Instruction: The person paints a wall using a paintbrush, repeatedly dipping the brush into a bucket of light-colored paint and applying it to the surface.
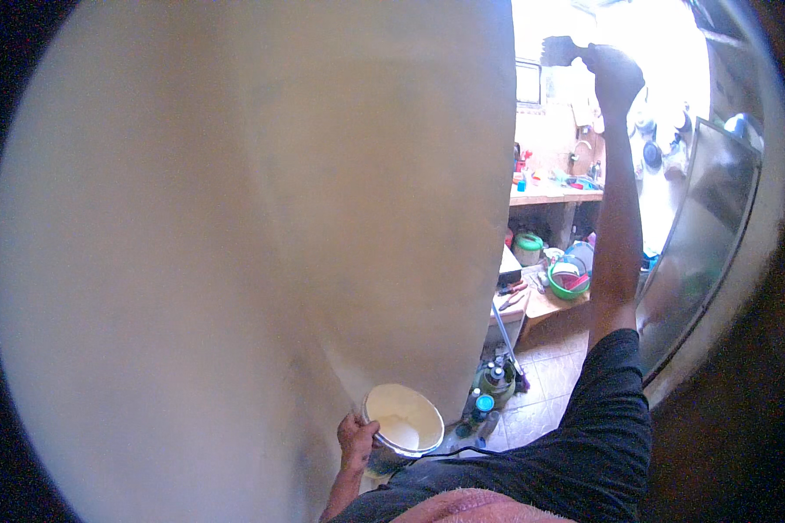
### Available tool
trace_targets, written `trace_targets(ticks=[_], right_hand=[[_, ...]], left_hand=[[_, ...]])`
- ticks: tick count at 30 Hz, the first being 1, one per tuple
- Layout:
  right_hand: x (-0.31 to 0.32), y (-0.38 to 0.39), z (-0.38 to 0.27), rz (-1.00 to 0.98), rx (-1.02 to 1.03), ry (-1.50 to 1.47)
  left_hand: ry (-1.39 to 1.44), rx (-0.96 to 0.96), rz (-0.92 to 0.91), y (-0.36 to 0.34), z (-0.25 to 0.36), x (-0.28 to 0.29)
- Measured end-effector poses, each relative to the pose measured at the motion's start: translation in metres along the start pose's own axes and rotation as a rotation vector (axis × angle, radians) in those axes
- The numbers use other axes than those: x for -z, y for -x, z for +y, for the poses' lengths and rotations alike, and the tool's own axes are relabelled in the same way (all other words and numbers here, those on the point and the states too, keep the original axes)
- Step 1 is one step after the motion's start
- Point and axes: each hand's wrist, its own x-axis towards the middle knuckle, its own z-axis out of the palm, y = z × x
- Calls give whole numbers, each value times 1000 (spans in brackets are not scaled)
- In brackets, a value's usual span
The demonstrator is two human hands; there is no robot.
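My left hand (355, 441) grips the rim of a bucket (438, 420) low in front of my body, its thumb over the edge. Pale cream paint (399, 429) lies inside the bucket. With my arm stretched up to the upper right, my right hand (619, 78) is closed round a paintbrush (560, 50). Against the bright light the brush shows only as a dark shape, its bristles pointing left. A broad cream wall (349, 200) fills the left and middle; the brush appears apart from the wall's right edge.
Beyond the wall edge is a counter (545, 198) with small items. Below it stand a green-lidded container (528, 247) and a green basin (569, 292). Bottles (495, 373) crowd the tiled floor (549, 376). A framed translucent panel (702, 235) leans at the right.
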Motion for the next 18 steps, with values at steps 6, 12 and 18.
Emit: trace_targets(ticks=[6, 12, 18], right_hand=[[-51, 30, -106, -331, 71, 681], [-140, 70, -172, -239, 144, 314], [-206, 91, -283, -174, 238, 25]], left_hand=[[-99, -73, 54, -10, -24, 7], [-1, -20, 59, -3, -18, 4], [-11, -50, 68, -10, -27, 0]])
